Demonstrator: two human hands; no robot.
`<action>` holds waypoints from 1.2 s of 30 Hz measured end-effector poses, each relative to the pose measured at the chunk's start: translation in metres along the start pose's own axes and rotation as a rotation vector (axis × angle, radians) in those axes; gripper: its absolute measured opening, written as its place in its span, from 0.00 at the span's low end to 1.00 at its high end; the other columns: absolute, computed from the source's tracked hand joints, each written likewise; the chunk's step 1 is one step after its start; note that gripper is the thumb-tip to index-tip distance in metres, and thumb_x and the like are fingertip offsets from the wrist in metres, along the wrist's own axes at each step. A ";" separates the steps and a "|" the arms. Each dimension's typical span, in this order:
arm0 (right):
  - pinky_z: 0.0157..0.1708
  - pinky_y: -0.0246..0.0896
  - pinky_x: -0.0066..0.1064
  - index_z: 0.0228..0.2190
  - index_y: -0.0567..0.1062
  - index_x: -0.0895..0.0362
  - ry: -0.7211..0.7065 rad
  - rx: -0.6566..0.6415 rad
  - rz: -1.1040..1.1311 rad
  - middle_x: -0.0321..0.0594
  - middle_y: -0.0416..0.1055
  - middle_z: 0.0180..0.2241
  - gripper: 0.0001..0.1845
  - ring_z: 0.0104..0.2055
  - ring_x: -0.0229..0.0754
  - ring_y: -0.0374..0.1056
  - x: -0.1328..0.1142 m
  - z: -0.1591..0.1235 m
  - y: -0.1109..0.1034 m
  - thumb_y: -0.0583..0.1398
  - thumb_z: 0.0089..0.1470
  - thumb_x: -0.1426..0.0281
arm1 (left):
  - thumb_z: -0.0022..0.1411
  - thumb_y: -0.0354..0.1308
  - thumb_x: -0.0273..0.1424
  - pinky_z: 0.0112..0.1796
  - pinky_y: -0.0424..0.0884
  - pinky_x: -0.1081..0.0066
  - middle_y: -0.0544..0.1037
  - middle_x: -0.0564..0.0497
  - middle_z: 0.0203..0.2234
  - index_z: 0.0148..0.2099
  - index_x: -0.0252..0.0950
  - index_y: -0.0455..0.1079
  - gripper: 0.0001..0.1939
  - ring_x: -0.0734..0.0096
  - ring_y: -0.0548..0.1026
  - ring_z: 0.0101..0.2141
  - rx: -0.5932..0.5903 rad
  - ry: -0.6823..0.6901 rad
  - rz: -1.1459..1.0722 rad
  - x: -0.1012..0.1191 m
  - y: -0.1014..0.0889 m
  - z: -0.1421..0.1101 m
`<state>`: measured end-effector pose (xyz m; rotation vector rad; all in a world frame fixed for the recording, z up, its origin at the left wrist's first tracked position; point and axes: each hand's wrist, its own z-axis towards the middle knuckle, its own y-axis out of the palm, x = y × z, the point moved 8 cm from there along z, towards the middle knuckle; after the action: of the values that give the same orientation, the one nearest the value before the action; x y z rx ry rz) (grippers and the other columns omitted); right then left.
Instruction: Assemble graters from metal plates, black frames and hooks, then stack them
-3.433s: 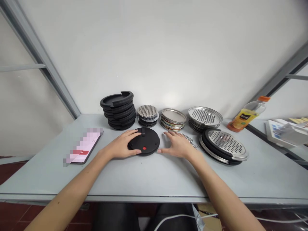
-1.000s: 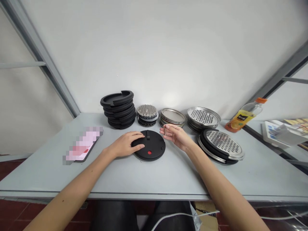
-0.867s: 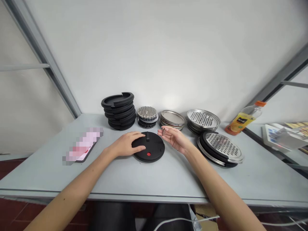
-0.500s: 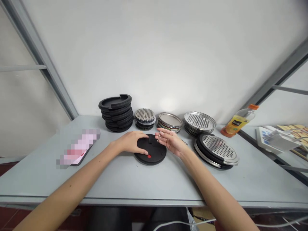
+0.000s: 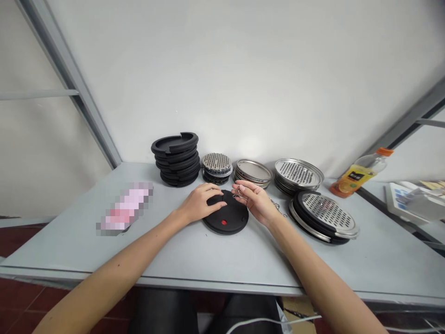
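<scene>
A round black disc (image 5: 226, 219) with a red dot lies flat on the grey table (image 5: 215, 260). My left hand (image 5: 201, 202) rests on the disc's far left edge, fingers curled over it. My right hand (image 5: 253, 200) hovers at the disc's far right edge, fingers pinched on a small metal ring or clip (image 5: 238, 194). Both hands meet near the little tab at the disc's back. A short metal chain (image 5: 278, 207) lies on the table just right of my right hand.
Along the wall stand a stack of black discs (image 5: 177, 160), a small stack of perforated metal discs (image 5: 217, 167), metal rings (image 5: 253, 172) and perforated trays (image 5: 298, 175). An assembled black-and-metal unit (image 5: 324, 216) lies right. An orange drink bottle (image 5: 361, 173) and a phone (image 5: 125, 211) flank them.
My right hand picked up a small metal piece from the chain's place and brought it leftward to the disc's back tab. My left hand slid up along the disc's edge toward it.
</scene>
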<state>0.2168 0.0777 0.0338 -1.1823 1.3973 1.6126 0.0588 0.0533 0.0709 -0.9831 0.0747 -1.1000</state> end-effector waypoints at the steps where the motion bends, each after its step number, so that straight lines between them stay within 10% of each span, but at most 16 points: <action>1: 0.43 0.67 0.30 0.36 0.79 0.53 -0.022 -0.012 0.012 0.38 0.78 0.38 0.14 0.41 0.38 0.73 0.000 0.000 0.003 0.69 0.44 0.64 | 0.60 0.60 0.35 0.50 0.69 0.63 0.75 0.46 0.45 0.44 0.37 0.74 0.11 0.63 0.73 0.46 0.021 -0.020 -0.019 0.000 -0.001 0.000; 36: 0.46 0.64 0.34 0.37 0.80 0.52 -0.160 -0.041 -0.188 0.39 0.77 0.40 0.15 0.41 0.41 0.71 -0.004 -0.009 0.015 0.67 0.46 0.61 | 0.63 0.56 0.32 0.39 0.72 0.64 0.81 0.49 0.32 0.38 0.38 0.78 0.09 0.65 0.77 0.35 0.151 -0.153 -0.243 0.005 0.001 -0.001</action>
<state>0.2064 0.0661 0.0424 -1.1452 1.1232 1.5725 0.0621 0.0488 0.0717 -0.9539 -0.2549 -1.2284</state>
